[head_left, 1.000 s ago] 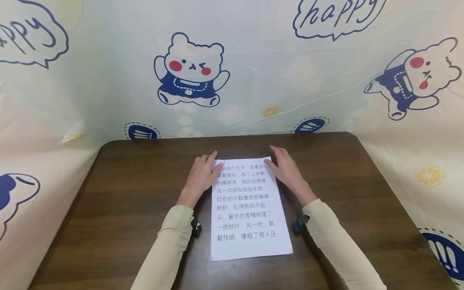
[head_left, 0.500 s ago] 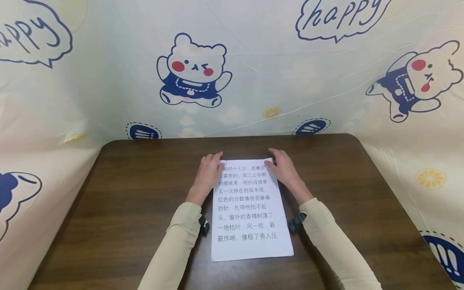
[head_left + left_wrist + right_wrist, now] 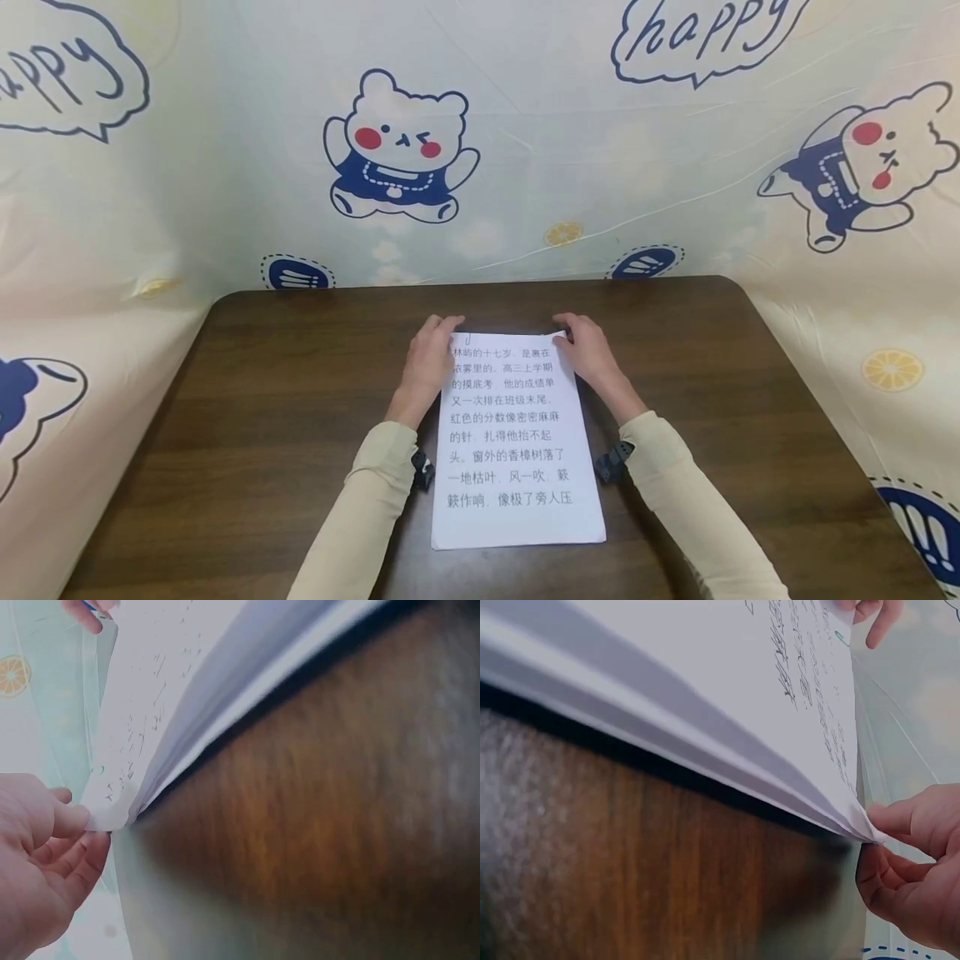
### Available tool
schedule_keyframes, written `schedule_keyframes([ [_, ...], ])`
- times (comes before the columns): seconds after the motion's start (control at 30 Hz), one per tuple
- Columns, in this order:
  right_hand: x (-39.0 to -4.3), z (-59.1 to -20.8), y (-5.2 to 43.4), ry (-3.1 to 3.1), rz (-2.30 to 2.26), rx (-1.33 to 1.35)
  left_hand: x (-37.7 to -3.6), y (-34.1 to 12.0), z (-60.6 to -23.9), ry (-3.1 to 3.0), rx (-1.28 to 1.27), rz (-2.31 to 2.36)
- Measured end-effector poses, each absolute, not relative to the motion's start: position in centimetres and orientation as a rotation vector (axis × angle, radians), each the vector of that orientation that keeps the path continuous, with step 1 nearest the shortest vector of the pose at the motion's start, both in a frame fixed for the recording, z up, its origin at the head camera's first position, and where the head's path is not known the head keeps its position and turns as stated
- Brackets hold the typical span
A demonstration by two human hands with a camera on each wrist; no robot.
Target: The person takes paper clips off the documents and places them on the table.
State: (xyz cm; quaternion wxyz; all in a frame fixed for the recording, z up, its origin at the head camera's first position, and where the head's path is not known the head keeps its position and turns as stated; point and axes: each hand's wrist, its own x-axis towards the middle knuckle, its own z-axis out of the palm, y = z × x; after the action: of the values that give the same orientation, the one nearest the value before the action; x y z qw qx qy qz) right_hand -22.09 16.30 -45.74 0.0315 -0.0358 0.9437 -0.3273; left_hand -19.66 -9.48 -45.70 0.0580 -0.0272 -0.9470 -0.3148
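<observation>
Since the earlier frames both hands have moved up to the far corners of the paper, and the sheet has slid a little toward the person, so its near edge now lies lower on the table.

The left hand (image 3: 425, 362) pinches the far left corner of the paper (image 3: 517, 467) between thumb and curled fingers (image 3: 71, 855); in the left wrist view the corner is bent a little under the thumb. The right hand (image 3: 592, 354) pinches the far right corner in the same way, thumb on top and fingers (image 3: 900, 881) below. The wrist views show the far edge lifted off the table, with a dark gap under it. They also show more than one layer at the edge, but I cannot tell how many sheets there are. The top page has nine lines of printed Chinese text. One small paper clip (image 3: 468, 337) sits at the far left corner.

The paper lies in the middle of one dark brown wooden table (image 3: 262, 433) with rounded corners. Both arms have cream sleeves (image 3: 360, 508), and a small black device (image 3: 422, 469) is on each wrist.

Around the table hangs a pale cloth (image 3: 225, 167) printed with cartoon bears (image 3: 397, 146), "happy" speech bubbles (image 3: 697, 37) and orange slices (image 3: 888, 369).
</observation>
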Motion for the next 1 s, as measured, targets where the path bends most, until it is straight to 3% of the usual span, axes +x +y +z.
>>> schedule_keyframes([
  [1.0,-20.1,-43.4,17.8,2.95,-1.204,-0.218,-18.4,-10.5,-43.7,-2.664,-0.164,-1.142],
])
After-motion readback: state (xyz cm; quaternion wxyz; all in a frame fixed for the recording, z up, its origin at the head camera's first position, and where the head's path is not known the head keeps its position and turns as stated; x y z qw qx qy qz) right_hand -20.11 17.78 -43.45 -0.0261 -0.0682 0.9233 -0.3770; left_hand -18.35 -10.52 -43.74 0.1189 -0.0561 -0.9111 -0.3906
